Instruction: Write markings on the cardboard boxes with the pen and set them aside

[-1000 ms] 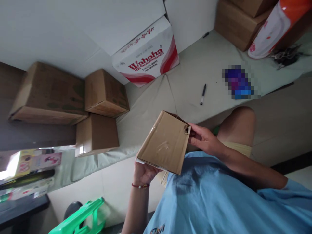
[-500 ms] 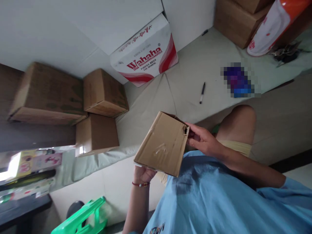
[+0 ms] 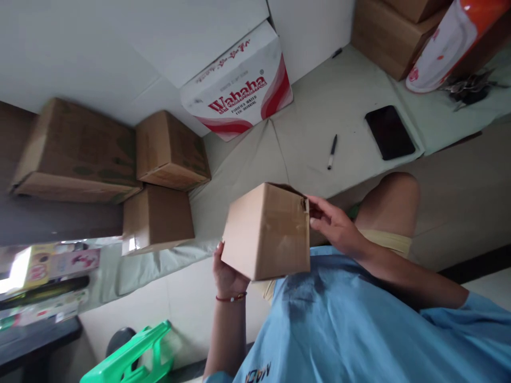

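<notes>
Above my lap, a brown cardboard box (image 3: 263,234) is held between both hands, tilted so that two of its sides show. My left hand (image 3: 229,274) grips its lower left end, thumb up along the edge and the other fingers partly hidden underneath. At the right end, my right hand (image 3: 333,221) is closed on the torn, dented corner, its fingertips partly behind the cardboard. A black-and-white pen (image 3: 332,152) and a dark-screened phone (image 3: 390,132) lie on the cloth-covered surface (image 3: 307,127) beyond the box.
A white and red Wahaha carton (image 3: 243,90) stands against the wall. Several cardboard boxes (image 3: 159,218) are grouped at left, and more boxes (image 3: 393,40) stand at upper right beside a white and orange package (image 3: 443,48) and keys (image 3: 469,88). A green plastic stool (image 3: 136,354) sits lower left.
The box has been turned in my hands, so a second side now faces up. My left thumb has come up onto its left edge. My right hand stays at the torn corner.
</notes>
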A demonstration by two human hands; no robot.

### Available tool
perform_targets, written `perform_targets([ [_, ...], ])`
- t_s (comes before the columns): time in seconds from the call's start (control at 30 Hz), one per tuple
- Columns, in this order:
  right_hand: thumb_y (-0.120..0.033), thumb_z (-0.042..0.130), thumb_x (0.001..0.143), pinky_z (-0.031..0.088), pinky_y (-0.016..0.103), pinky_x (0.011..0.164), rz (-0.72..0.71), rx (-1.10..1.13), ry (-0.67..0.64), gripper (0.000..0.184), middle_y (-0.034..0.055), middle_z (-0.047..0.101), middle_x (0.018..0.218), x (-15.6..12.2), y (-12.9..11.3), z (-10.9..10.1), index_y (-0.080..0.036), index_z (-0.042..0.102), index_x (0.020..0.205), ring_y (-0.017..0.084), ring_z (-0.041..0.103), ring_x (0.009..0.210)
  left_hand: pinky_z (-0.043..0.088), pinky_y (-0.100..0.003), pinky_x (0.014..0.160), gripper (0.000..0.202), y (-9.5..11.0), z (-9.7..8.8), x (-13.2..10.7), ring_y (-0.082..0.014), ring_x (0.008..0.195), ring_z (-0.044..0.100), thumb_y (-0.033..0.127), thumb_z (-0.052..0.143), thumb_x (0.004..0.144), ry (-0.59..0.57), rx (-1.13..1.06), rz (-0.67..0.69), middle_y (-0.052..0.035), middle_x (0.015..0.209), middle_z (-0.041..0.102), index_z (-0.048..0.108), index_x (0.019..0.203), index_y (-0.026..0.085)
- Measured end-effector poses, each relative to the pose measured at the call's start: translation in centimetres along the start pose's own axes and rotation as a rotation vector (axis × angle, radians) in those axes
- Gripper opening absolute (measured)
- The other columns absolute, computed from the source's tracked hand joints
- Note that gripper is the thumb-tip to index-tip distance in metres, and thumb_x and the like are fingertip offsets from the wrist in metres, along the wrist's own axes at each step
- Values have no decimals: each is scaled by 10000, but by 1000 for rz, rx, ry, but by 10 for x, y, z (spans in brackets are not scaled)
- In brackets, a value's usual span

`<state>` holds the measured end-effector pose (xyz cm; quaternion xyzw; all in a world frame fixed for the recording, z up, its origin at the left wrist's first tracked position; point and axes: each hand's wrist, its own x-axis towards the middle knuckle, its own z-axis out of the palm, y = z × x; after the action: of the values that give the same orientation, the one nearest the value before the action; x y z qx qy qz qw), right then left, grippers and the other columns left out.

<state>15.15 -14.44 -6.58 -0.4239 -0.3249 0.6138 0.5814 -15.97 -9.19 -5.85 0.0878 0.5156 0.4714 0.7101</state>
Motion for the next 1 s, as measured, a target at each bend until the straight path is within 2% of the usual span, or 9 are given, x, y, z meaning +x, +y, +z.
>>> perform_targets([
  [0.17,-588,783,909,620,311,798,278,177,213,614,51,763,1317,6,16,-17,-316,656,1445,222,729,1124,691,-340,711,451,4,50,-23,-227,870,782,487,807,883,7,198,120,-39,1067,810,742,1265,256],
  [0.3,-604,790,902,619,382,996,295,215,248,722,3,725,1456,9,26,-24,-381,564,1551,234,714,1279,705,-352,739,505,2,64,-24,-232,926,774,613,747,918,-19,357,62,-65,1149,777,711,1244,229],
  [0.37,-613,779,908,574,404,1123,262,210,263,689,-20,669,1547,11,25,-26,-379,588,1527,232,656,1401,711,-379,768,557,-2,66,-21,-270,1027,772,667,712,929,-39,404,3,-96,1220,765,704,1254,215],
  [0.47,-612,789,890,545,426,1181,226,207,275,606,-29,703,1499,13,18,-32,-374,662,1433,243,648,1417,710,-404,823,593,-10,69,-22,-295,1091,757,664,766,886,-79,435,8,-110,1281,753,713,1261,207],
  [0.57,-582,820,853,590,444,1113,195,171,288,490,-6,790,1316,13,12,-39,-346,749,1276,278,704,1312,651,-410,1015,627,-19,74,-30,-306,1249,704,596,815,878,-150,493,222,-102,1387,715,688,1380,242],
  [0.7,-666,765,860,647,456,934,249,227,311,454,41,826,1044,9,8,-45,-282,779,1102,311,754,1155,418,-484,1284,795,-23,83,-47,-349,1512,513,535,856,880,-258,787,709,-117,1543,607,568,1582,298],
  [0.83,-778,603,943,636,458,900,288,324,256,538,45,817,1128,3,12,-47,-301,752,1143,287,749,1147,242,-631,1343,1081,-24,92,-56,-485,1598,334,651,1024,591,-328,1092,1221,-130,1687,421,628,1542,322],
  [0.9,-798,565,954,629,479,916,311,336,226,568,50,809,1188,0,17,-47,-309,744,1182,295,739,1177,250,-663,1328,1087,-24,98,-58,-523,1579,333,803,958,560,-422,1126,1328,-125,1695,402,673,1498,333],
  [1.0,-772,589,948,622,496,940,329,383,263,546,43,798,1246,-3,26,-43,-324,733,1226,307,718,1228,308,-659,1295,858,-24,106,-61,-490,1550,382,858,688,842,-553,1107,1290,-123,1692,417,664,1519,331],
])
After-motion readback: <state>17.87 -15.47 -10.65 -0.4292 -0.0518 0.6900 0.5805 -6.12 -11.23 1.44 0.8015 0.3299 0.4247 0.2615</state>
